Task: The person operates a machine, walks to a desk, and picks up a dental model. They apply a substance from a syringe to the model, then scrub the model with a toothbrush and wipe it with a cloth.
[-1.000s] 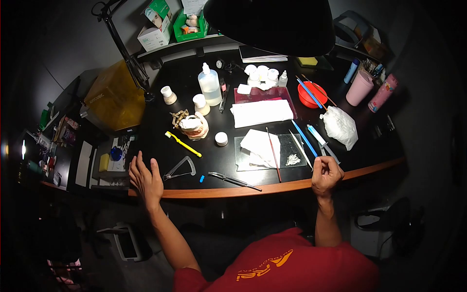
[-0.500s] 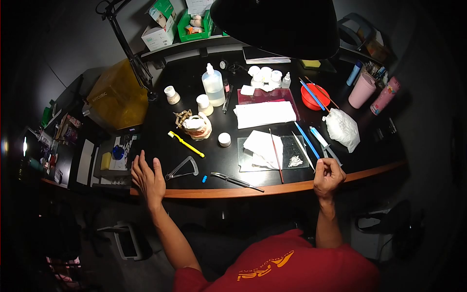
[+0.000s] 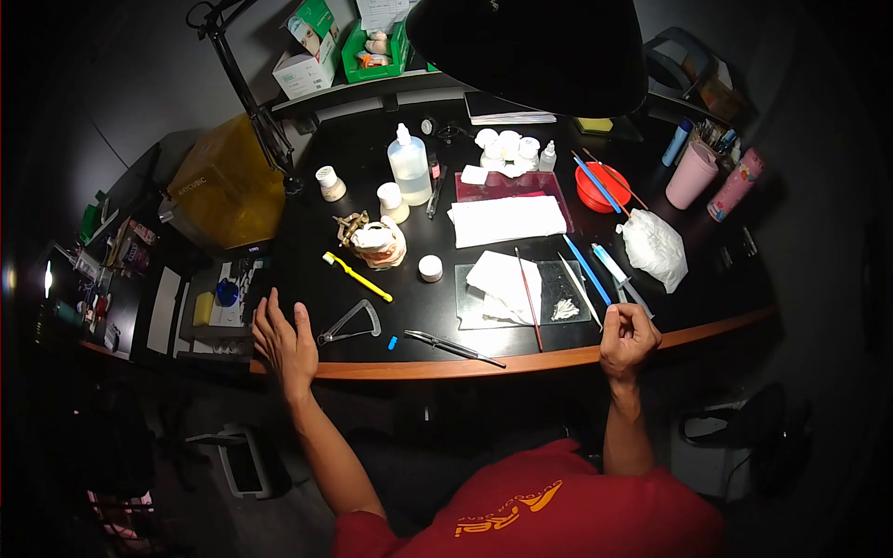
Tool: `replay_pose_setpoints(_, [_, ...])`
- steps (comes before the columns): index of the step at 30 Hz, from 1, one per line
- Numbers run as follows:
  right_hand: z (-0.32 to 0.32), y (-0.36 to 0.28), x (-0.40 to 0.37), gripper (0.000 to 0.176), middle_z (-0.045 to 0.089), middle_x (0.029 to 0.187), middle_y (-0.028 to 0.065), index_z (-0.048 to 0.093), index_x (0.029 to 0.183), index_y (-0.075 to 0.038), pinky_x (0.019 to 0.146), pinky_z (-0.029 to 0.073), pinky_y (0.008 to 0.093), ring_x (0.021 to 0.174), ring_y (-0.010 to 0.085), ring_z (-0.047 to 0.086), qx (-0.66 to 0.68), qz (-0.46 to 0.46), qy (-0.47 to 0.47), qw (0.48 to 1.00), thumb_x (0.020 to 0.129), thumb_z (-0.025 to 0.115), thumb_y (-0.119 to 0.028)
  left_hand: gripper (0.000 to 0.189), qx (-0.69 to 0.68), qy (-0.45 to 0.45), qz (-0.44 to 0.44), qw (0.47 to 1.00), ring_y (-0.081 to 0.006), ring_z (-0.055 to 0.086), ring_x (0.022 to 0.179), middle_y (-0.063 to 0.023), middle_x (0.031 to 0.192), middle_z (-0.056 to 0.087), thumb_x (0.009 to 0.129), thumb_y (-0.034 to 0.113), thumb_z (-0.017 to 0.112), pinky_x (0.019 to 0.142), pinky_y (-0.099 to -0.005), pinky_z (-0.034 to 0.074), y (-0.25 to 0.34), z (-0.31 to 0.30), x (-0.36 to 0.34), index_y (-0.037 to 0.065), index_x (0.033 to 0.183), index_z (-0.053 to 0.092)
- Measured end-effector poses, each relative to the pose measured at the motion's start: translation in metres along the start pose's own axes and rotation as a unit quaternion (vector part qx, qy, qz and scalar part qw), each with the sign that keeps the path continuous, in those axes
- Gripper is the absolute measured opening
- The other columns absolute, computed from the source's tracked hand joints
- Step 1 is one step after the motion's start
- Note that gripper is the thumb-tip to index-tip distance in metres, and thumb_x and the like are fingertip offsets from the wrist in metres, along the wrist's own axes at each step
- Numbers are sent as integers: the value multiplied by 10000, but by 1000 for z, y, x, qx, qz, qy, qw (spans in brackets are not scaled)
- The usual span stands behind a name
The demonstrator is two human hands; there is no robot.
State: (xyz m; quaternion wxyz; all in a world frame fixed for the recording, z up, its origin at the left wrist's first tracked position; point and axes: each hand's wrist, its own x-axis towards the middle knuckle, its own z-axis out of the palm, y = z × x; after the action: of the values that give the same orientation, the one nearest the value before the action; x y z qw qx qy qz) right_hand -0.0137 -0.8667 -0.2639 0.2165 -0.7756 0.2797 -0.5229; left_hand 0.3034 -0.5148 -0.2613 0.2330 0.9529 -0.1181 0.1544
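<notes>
My left hand (image 3: 286,342) rests at the table's front left edge, fingers spread, holding nothing. A metal caliper (image 3: 352,321) lies just right of it. My right hand (image 3: 630,344) is at the front edge with its fingers curled; whether anything is inside cannot be made out. Its fingertips are beside the ends of a blue-handled tool (image 3: 588,269) and a white tool (image 3: 579,288). Left of these, a glass plate (image 3: 473,316) carries white paper (image 3: 502,284), a thin red brush (image 3: 529,302) and a small white heap (image 3: 565,309). Tweezers (image 3: 454,348) lie near the edge.
A dental model (image 3: 379,244), yellow toothbrush (image 3: 358,277), small jar (image 3: 430,268) and clear bottle (image 3: 408,167) stand or lie centre left. A folded white cloth (image 3: 509,220), red bowl (image 3: 601,189), crumpled white bag (image 3: 656,249) and pink cup (image 3: 691,173) are further back. A black lamp (image 3: 530,56) overhangs.
</notes>
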Motion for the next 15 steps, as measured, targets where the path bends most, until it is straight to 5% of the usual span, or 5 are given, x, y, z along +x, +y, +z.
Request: replay_pose_setpoints(15, [0, 0, 0, 112, 514, 604, 13, 643, 804, 1, 465, 325, 273, 497, 80, 435, -7, -7, 1, 1000, 900, 691, -33, 639, -2, 1, 4, 1000, -350, 270, 1515, -146, 1603, 363, 1069, 528, 433, 1213, -563, 215, -2, 1, 1, 129, 1567, 410])
